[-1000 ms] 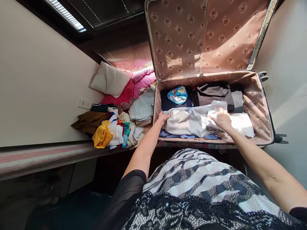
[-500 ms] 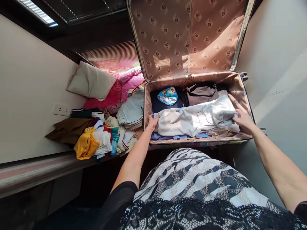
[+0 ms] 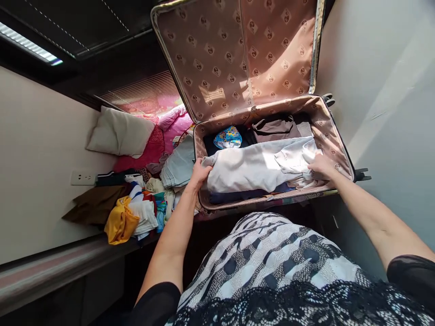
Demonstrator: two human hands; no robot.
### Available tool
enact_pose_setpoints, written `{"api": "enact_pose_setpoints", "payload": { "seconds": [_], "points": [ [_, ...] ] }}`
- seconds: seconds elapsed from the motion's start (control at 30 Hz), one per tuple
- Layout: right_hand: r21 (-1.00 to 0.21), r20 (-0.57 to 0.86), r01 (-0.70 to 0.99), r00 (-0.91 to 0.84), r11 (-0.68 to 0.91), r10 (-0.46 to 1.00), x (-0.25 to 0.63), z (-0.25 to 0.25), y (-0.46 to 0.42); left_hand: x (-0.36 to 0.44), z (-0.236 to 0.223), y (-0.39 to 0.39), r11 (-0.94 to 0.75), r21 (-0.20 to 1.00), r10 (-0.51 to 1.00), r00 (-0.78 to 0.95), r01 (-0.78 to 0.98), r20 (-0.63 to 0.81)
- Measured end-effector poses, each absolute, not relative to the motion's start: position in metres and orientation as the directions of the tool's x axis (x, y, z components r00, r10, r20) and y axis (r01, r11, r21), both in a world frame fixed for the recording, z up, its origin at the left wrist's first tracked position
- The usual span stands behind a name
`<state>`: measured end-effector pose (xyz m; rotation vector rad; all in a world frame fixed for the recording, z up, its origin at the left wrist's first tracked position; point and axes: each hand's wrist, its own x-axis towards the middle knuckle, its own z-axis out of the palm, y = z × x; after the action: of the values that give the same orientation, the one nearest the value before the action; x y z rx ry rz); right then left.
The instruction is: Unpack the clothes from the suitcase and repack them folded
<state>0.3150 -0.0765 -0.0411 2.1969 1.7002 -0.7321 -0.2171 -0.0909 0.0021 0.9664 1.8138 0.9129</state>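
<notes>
Pale grey trousers [image 3: 244, 167], folded lengthwise and with a pocket near the right end, stretch across the front of an open suitcase [image 3: 217, 207]. My left hand [image 3: 201, 173] is closed on their left end, by the case's left wall. At the other end, my right hand [image 3: 321, 164] grips the cloth, with its fingertips partly hidden in the folds. Behind the trousers lie a blue patterned cap-like item [image 3: 228, 137] and dark brown folded clothing [image 3: 277, 128]. Some dark blue cloth [image 3: 238, 195] shows beneath the front edge.
The raised lid [image 3: 220, 54] leans back behind the case. To the left are a heap of clothes [image 3: 144, 215], folded light blue clothing [image 3: 178, 163] and a cushion [image 3: 118, 131]. Walls flank both sides, and a power socket [image 3: 82, 177] is on the left one.
The trousers now lie smoother and cover more of the clothes at the front. My right hand has come inward from the case's right side. The camera view has shifted and tilted.
</notes>
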Motion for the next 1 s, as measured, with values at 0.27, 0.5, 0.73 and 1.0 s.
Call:
{"api": "enact_pose_setpoints", "payload": {
  "seconds": [0.27, 0.5, 0.73, 1.0],
  "points": [
    [-0.233, -0.311, 0.912, 0.260, -0.338, 0.914, 0.324, 0.005, -0.057, -0.224, -0.015, -0.109, 0.581, 0.814, 0.760, -0.345, -0.018, -0.550],
    [-0.503, -0.409, 0.862, -0.175, -0.062, 0.896, 0.159, -0.023, -0.052, -0.228, -0.018, -0.124, 0.551, 0.799, 0.758, -0.258, -0.240, -0.600],
    [-0.209, -0.491, 0.941, 0.135, -0.267, 0.861, 0.173, -0.040, -0.091, -0.223, -0.030, -0.128, 0.523, 0.820, 0.769, -0.286, -0.233, -0.572],
    [-0.023, -0.481, 0.983, 0.150, -0.184, 0.864, 0.142, -0.073, -0.106, -0.218, -0.030, -0.131, 0.515, 0.834, 0.785, -0.281, -0.197, -0.552]
  ]
}}
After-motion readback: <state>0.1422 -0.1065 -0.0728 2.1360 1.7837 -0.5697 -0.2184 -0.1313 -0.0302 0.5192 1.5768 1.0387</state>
